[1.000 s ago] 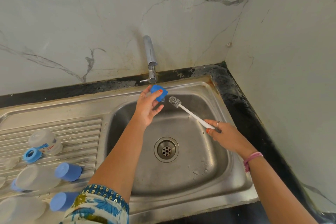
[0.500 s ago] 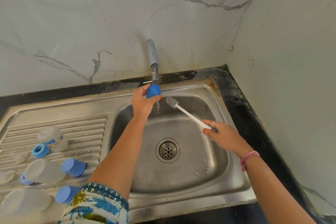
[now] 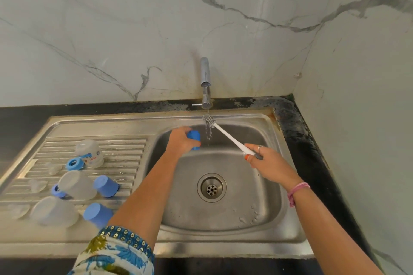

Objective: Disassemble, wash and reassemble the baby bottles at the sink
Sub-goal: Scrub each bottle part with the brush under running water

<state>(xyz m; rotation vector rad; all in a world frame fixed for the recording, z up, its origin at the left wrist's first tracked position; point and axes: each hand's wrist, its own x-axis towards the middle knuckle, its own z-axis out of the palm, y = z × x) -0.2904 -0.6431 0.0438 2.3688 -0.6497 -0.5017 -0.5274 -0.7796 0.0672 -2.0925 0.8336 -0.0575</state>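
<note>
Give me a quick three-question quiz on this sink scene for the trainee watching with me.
1. True or false: the brush head is under the water from the tap.
2. Which hand holds the blue cap over the sink? A) left B) right C) neither
3. Fill in: the right hand grips the brush by its ____.

Key: 1 true. 2 A, the left hand. 3 handle.
</note>
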